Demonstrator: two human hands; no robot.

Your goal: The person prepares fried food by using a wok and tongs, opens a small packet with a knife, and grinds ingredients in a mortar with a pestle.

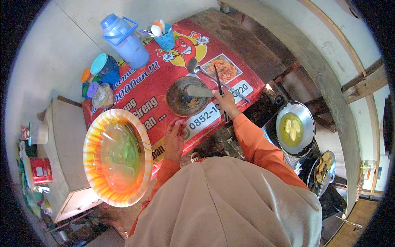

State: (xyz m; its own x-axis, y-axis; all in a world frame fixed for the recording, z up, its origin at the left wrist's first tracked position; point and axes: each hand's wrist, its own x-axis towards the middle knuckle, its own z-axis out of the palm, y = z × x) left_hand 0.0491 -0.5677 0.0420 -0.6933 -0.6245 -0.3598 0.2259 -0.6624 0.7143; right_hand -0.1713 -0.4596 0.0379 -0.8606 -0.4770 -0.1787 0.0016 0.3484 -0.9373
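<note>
My right hand (226, 102) grips the end of a grey stone pestle (200, 91). The pestle's head lies inside a round stone mortar (176, 97), beside a small heap of brown ground paste (193, 102). A dark, thin stick-like tool (217, 74) runs past the same hand; whether the fingers hold it is unclear. Just beyond, a metal turner (209, 77) lies slantwise on the table. Near the mortar's lower left, my left hand (174, 140) is raised with its fingers bent close to the thumb. Anything between those fingertips is too small to make out.
A red printed banner (148, 83) covers the table. A blue jug (126, 43), a utensil cup (165, 38) and lidded jars (103, 69) line its back. An orange-white basin (92, 173) is left. At right, food fries in a wok (305, 123); fried pieces (324, 166) sit nearby.
</note>
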